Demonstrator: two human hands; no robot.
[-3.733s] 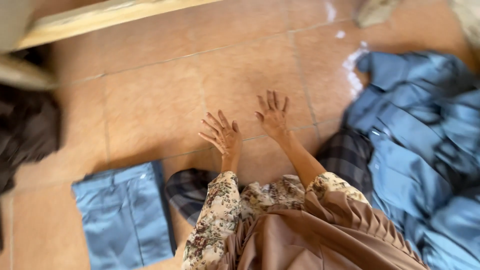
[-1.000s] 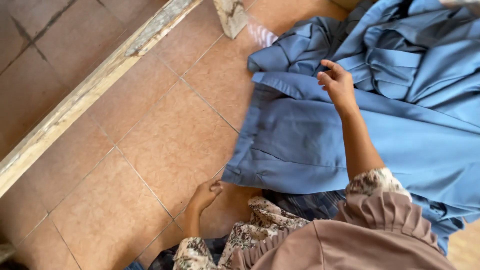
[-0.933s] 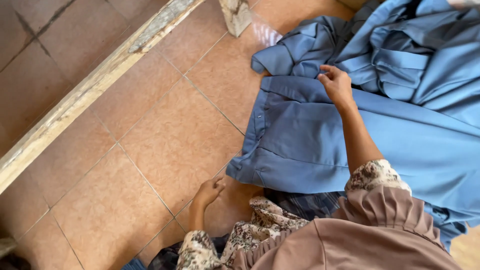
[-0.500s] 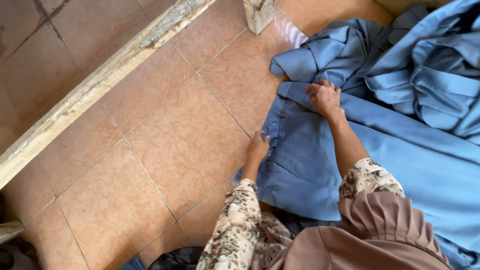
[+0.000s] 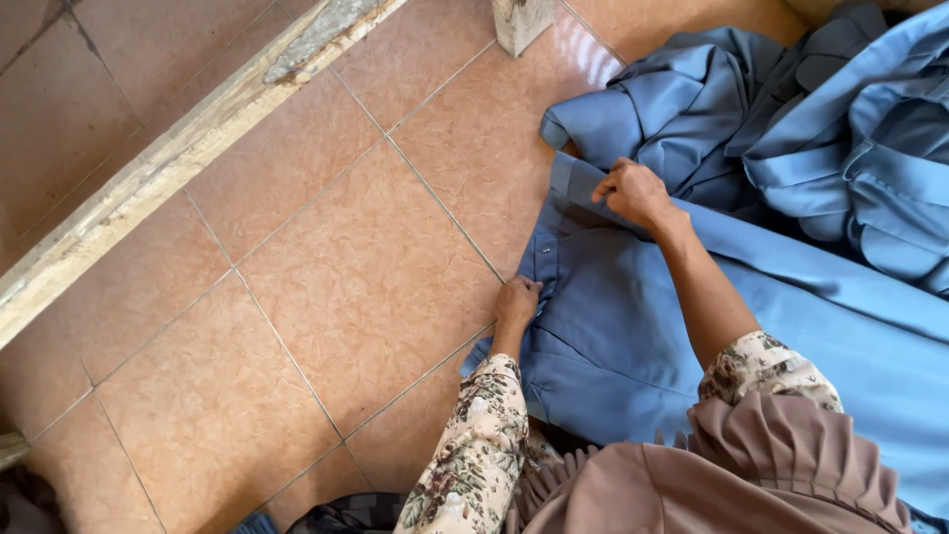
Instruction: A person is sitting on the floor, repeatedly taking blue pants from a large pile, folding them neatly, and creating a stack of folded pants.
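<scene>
Seen from above, looking down at a tiled terracotta floor (image 5: 326, 297). Spread flat across the right half, a blue garment (image 5: 633, 346) of thin woven cloth, its waistband edge toward the left, running from near to far. Left hand (image 5: 518, 300) closed in a pinch on the near part of that waistband edge, fingers curled together over the hem. Right hand (image 5: 633, 190) farther along the same edge, fist-like, fingers folded shut on a fold of the cloth. Floral-print sleeves (image 5: 474, 455) on both forearms, brown pleated fabric (image 5: 732, 475) at the near edge. Beyond the right hand, a rumpled pile of more blue clothing (image 5: 840, 129), overlapping the spread piece. At far left, a worn wooden beam (image 5: 168, 168) lying diagonally on the tiles. Likely light, soft and limp: sure to sag and crease wherever unsupported, and to slide easily on smooth tile. Best taken by the thicker stitched waistband, two hands well apart, so the cloth stays taut between them.
</scene>
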